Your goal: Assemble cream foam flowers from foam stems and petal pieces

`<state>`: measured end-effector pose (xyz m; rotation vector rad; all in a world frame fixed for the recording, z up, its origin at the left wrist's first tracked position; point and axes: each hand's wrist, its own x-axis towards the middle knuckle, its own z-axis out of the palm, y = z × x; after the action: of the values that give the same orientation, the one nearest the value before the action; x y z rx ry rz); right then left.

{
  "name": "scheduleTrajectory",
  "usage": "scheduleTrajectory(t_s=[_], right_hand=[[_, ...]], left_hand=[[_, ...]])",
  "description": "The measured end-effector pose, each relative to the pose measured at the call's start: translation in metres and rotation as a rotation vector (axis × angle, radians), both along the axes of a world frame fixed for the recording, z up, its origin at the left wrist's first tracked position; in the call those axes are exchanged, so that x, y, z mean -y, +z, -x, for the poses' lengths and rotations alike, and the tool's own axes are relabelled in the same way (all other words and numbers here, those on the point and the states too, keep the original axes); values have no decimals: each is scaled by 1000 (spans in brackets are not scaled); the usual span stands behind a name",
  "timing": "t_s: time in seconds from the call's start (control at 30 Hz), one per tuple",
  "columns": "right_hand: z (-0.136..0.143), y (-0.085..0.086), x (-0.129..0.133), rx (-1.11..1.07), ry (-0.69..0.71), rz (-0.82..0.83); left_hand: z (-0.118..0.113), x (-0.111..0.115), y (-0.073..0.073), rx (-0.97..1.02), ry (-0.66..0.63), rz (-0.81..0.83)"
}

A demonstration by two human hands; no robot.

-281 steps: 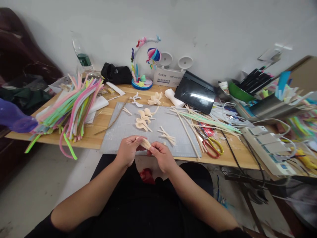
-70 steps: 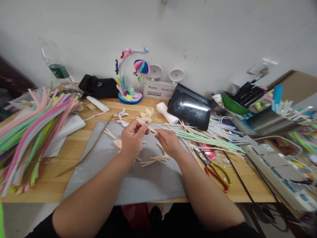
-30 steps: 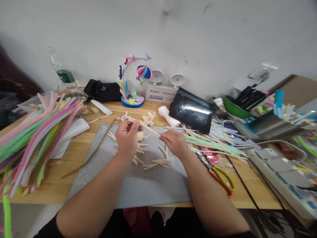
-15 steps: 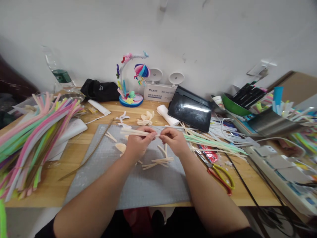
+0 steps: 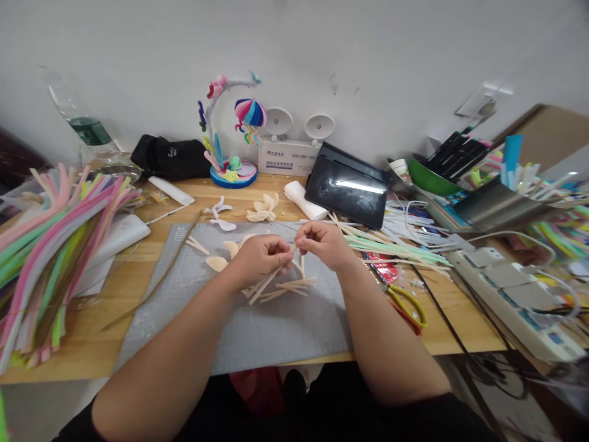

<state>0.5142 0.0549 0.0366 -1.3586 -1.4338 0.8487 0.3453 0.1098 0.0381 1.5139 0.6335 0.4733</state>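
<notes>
Two hands meet above a grey mat [image 5: 294, 337]. Left hand [image 5: 261, 259] pinches cream strips [image 5: 265, 285], their free ends slanting down toward the mat; right hand [image 5: 322, 244] is pinched on their upper end. Loose cut pieces [image 5: 297, 283] lie just below the grip, cream petals [image 5: 216, 264] to its left, green strips [image 5: 391, 248] to its right.
</notes>
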Motion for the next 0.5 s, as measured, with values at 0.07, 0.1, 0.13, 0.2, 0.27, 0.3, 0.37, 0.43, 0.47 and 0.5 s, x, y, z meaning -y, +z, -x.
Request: scheduleTrajectory(t_s=[0.07, 0.1, 0.13, 0.2, 0.27, 0.3, 0.37, 0.43, 0.47, 0.5], right_hand=[[-4, 0, -1, 223, -50, 3], [-6, 0, -1, 375, -55, 15], [-8, -1, -1, 540, -34, 45], [-7, -3, 0, 849, 66, 157], [-1, -5, 1, 1065, 147, 283], [3, -6, 1, 1133, 157, 329], [9, -6, 1, 1198, 153, 380], [10, -5, 0, 1154, 152, 385], [8, -4, -1, 1091, 131, 355], [6, -4, -2, 997, 91, 304]], left_hand=[[-2, 1, 0, -4, 77, 15], [-3, 1, 0, 9, 117, 42], [-3, 1, 1, 27, 149, 71], [-3, 0, 2, 61, 191, 117], [-3, -1, 2, 87, 200, 135], [-2, -1, 2, 97, 200, 138], [-2, -1, 2, 111, 191, 138], [-2, -1, 1, 124, 191, 133], [-2, -1, 1, 128, 199, 129], [-1, -1, 1, 132, 214, 124]])
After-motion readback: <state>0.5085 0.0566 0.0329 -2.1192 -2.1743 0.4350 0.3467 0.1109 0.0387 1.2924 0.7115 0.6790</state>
